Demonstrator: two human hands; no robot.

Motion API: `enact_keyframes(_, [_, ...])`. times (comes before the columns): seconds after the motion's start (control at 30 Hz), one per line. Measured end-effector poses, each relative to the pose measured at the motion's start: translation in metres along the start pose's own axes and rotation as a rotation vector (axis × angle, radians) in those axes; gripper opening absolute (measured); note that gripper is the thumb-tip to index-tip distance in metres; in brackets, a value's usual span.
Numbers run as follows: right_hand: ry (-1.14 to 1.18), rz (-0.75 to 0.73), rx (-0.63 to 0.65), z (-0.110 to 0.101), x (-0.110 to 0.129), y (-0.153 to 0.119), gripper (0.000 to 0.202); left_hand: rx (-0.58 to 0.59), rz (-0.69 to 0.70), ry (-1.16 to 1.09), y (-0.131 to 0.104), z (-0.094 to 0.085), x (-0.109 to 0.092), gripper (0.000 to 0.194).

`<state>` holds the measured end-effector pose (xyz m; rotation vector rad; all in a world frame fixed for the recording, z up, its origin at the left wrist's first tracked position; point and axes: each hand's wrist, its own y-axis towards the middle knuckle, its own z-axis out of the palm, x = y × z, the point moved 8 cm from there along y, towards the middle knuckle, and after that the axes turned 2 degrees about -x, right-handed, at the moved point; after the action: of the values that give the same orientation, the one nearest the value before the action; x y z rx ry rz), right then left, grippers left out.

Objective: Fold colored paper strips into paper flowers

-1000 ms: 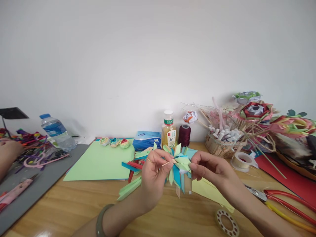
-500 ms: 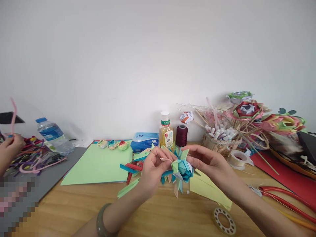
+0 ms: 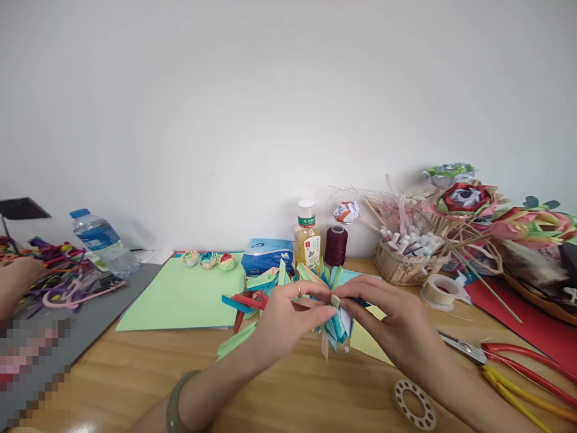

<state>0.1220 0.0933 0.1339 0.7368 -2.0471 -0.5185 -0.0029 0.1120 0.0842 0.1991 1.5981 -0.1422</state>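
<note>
A folded paper flower (image 3: pixel 337 332) in blue, white and pale green is between my two hands, above the table. My left hand (image 3: pixel 291 316) is closed in a pinch at its left side, thumb and index finger meeting at the top. My right hand (image 3: pixel 390 310) pinches from the other side. A small pale folded tip (image 3: pixel 335 300) shows between the fingertips. Behind my left hand lie loose folded strips, some red (image 3: pixel 247 300), others green (image 3: pixel 237 340). My fingers partly cover the flower.
Several things stand along the wall: a tissue pack (image 3: pixel 268 255), a drink bottle (image 3: pixel 308 240), a thread spool (image 3: pixel 336 246) and a basket (image 3: pixel 406 264) of paper flowers. Scissors (image 3: pixel 471 352) and a tape roll (image 3: pixel 415 404) are at right. Another person's hand (image 3: pixel 20 279) is at far left.
My right hand has moved in against my left, and the fingertips now meet over the flower. The other person's hand has lowered, and the pink stem it held up is out of sight.
</note>
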Motion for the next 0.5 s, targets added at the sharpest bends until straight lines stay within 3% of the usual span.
enact_keyframes(0.1, [-0.075, -0.095, -0.067, -0.002, 0.009, -0.002, 0.017, -0.109, 0.137, 0.187, -0.006, -0.004, -0.011, 0.017])
enact_keyframes(0.23, [-0.165, -0.165, -0.136, -0.004, 0.016, -0.007, 0.016, -0.228, 0.472, 0.389, -0.020, -0.004, -0.034, 0.015])
enact_keyframes(0.37, [-0.206, -0.216, -0.139, -0.003, 0.021, -0.010, 0.019, -0.272, 0.742, 0.443, -0.032, -0.002, -0.049, 0.019])
enact_keyframes(0.5, [-0.223, -0.259, -0.115, -0.003, 0.025, -0.011, 0.026, -0.286, 0.889, 0.479, -0.037, -0.001, -0.055, 0.020])
